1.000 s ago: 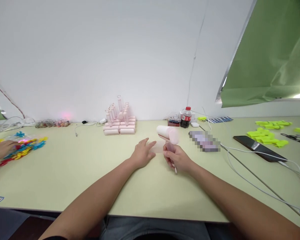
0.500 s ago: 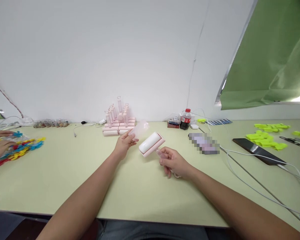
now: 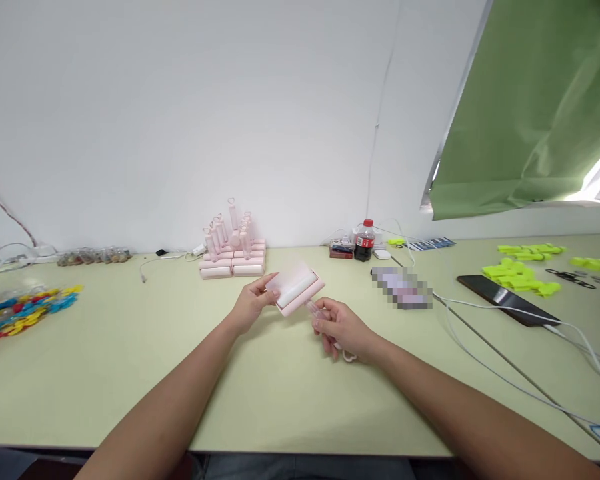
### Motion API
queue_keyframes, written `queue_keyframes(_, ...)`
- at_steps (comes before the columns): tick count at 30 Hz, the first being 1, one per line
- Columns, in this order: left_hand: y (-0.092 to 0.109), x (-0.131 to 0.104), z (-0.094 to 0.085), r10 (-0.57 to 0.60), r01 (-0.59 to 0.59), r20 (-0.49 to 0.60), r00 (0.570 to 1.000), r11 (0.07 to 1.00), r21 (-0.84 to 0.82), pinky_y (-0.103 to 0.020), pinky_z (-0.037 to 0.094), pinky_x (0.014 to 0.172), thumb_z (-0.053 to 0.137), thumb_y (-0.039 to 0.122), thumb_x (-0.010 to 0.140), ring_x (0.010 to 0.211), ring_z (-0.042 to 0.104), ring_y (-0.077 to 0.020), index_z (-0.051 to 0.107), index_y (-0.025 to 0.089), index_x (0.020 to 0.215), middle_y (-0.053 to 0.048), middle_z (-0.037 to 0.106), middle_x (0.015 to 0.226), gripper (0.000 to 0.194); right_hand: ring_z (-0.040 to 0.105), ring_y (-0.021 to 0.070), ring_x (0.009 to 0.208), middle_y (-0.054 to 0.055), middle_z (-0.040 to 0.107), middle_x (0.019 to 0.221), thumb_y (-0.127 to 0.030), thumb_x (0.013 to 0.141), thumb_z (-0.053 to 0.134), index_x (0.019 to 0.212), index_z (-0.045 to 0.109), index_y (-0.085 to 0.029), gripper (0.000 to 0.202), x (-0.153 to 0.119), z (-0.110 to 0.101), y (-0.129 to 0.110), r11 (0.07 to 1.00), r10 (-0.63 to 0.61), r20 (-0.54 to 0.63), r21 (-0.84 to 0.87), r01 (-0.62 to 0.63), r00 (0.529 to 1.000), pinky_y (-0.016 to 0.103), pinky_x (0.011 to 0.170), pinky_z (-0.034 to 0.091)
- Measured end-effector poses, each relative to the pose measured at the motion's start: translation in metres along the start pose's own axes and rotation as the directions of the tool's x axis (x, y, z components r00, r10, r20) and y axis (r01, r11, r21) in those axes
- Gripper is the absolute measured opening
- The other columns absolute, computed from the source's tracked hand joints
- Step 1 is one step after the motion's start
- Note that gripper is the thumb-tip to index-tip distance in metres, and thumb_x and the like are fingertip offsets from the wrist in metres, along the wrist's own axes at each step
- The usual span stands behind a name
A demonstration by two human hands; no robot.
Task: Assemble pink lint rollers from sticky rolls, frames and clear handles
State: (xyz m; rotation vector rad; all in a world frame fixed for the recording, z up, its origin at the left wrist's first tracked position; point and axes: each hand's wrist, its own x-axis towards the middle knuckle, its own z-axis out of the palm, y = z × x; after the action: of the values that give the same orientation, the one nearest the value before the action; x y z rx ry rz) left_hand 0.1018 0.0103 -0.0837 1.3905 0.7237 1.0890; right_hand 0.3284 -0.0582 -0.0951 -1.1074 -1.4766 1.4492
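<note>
A pink lint roller (image 3: 303, 293) with a white roll hangs tilted over the table, its clear handle gripped by my right hand (image 3: 341, 328). A looped end pokes out below that hand. My left hand (image 3: 254, 301) pinches a translucent pink cover (image 3: 289, 277), which lies against the upper left side of the roller head and overlaps part of the white roll. Behind my left hand, several more pink rollers (image 3: 231, 263) are stacked by the wall, their handles pointing upward.
A cola bottle (image 3: 365, 241) stands near the wall beside small boxes. On the right lie a blurred-out device (image 3: 401, 288), a black phone (image 3: 507, 300), white cables and neon yellow pieces (image 3: 520, 277). Colourful pieces (image 3: 35, 308) and small wrapped items (image 3: 94, 255) are at the left.
The cover in my left hand has moved right onto the roller head. The view has shifted slightly, and another person's hands at the far left are out of sight.
</note>
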Motion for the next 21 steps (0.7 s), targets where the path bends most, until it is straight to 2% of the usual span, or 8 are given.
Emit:
queue_keyframes(5, 0.001, -0.003, 0.011, -0.052, 0.032, 0.124, 0.991, 0.987, 0.156, -0.032, 0.051, 0.076, 0.073, 0.043, 0.075, 0.088, 0.06, -0.0193, 0.063, 0.02, 0.128, -0.006, 0.067, 0.105, 0.058, 0.055, 0.008, 0.035, -0.008, 0.058, 0.068, -0.039, 0.075, 0.068, 0.094, 0.048, -0.022, 0.033, 0.001, 0.001, 0.005, 1.0, -0.001, -0.015, 0.03, 0.002, 1.0, 0.018, 0.028, 0.039)
queue_keyframes(7, 0.003, -0.005, 0.012, -0.036, -0.013, 0.152, 0.988, 0.95, 0.312, -0.035, 0.051, 0.08, 0.066, 0.047, 0.081, 0.097, 0.06, -0.0232, 0.062, 0.021, 0.129, -0.009, 0.065, 0.113, 0.056, 0.056, 0.0088, 0.037, -0.007, 0.059, 0.07, -0.039, 0.074, 0.07, 0.098, 0.049, -0.022, 0.036, 0.003, 0.0, 0.007, 0.998, 0.018, -0.005, 0.059, -0.018, 1.0, 0.019, 0.028, 0.04)
queue_keyframes(9, 0.008, -0.009, 0.015, 0.089, -0.14, 0.116, 0.989, 0.806, 0.575, -0.041, 0.048, 0.092, 0.061, 0.05, 0.084, 0.115, 0.054, -0.0297, 0.061, 0.021, 0.129, -0.013, 0.059, 0.127, 0.054, 0.058, 0.0103, 0.039, -0.005, 0.06, 0.07, -0.039, 0.072, 0.072, 0.1, 0.052, -0.021, 0.039, 0.005, -0.001, 0.005, 0.993, 0.062, -0.01, 0.099, -0.061, 0.998, 0.021, 0.031, 0.043)
queue_keyframes(10, 0.011, -0.013, 0.019, 0.192, -0.217, 0.116, 0.975, 0.676, 0.704, -0.045, 0.044, 0.098, 0.061, 0.05, 0.084, 0.123, 0.048, -0.0324, 0.061, 0.021, 0.129, -0.014, 0.055, 0.133, 0.054, 0.059, 0.0115, 0.041, -0.004, 0.06, 0.07, -0.039, 0.073, 0.072, 0.1, 0.053, -0.02, 0.039, 0.005, -0.001, 0.004, 0.988, 0.086, -0.021, 0.128, -0.083, 0.996, 0.022, 0.033, 0.046)
queue_keyframes(13, 0.019, -0.029, 0.041, 0.404, -0.441, 0.322, 0.856, 0.247, 0.863, -0.05, 0.033, 0.105, 0.062, 0.043, 0.085, 0.126, 0.045, -0.0331, 0.059, 0.023, 0.13, -0.015, 0.053, 0.134, 0.049, 0.066, 0.0156, 0.057, 0.002, 0.065, 0.076, -0.043, 0.079, 0.068, 0.097, 0.058, -0.018, 0.032, 0.004, -0.001, -0.002, 0.96, 0.109, -0.044, 0.262, -0.094, 0.993, 0.029, 0.049, 0.054)
queue_keyframes(15, 0.02, -0.042, 0.062, 0.395, -0.571, 0.494, 0.774, 0.1, 0.815, -0.045, 0.037, 0.097, 0.058, 0.037, 0.089, 0.114, 0.052, -0.0288, 0.058, 0.025, 0.129, -0.013, 0.058, 0.127, 0.042, 0.067, 0.0171, 0.07, 0.004, 0.066, 0.08, -0.043, 0.082, 0.065, 0.093, 0.062, -0.018, 0.027, 0.001, 0.002, -0.006, 0.941, 0.066, -0.041, 0.334, -0.049, 0.997, 0.03, 0.062, 0.056)
queue_keyframes(18, 0.015, -0.05, 0.086, 0.385, -0.663, 0.611, 0.692, 0.002, 0.749, -0.039, 0.041, 0.085, 0.05, 0.025, 0.093, 0.099, 0.057, -0.0238, 0.064, 0.023, 0.115, -0.01, 0.065, 0.112, 0.026, 0.062, 0.0166, 0.073, 0.002, 0.065, 0.077, -0.043, 0.083, 0.066, 0.082, 0.062, -0.018, 0.024, -0.004, 0.007, -0.007, 0.937, 0.001, -0.052, 0.349, 0.017, 0.999, 0.027, 0.065, 0.052)
queue_keyframes(21, 0.019, -0.042, 0.085, 0.422, -0.67, 0.589, 0.689, 0.061, 0.74, -0.034, 0.043, 0.081, 0.044, 0.019, 0.094, 0.092, 0.059, -0.0206, 0.067, 0.021, 0.106, -0.01, 0.067, 0.103, 0.026, 0.065, 0.0184, 0.074, 0.004, 0.066, 0.081, -0.047, 0.086, 0.061, 0.088, 0.062, -0.019, 0.028, -0.007, 0.011, -0.007, 0.926, 0.017, 0.0, 0.378, -0.016, 1.0, 0.031, 0.067, 0.054)
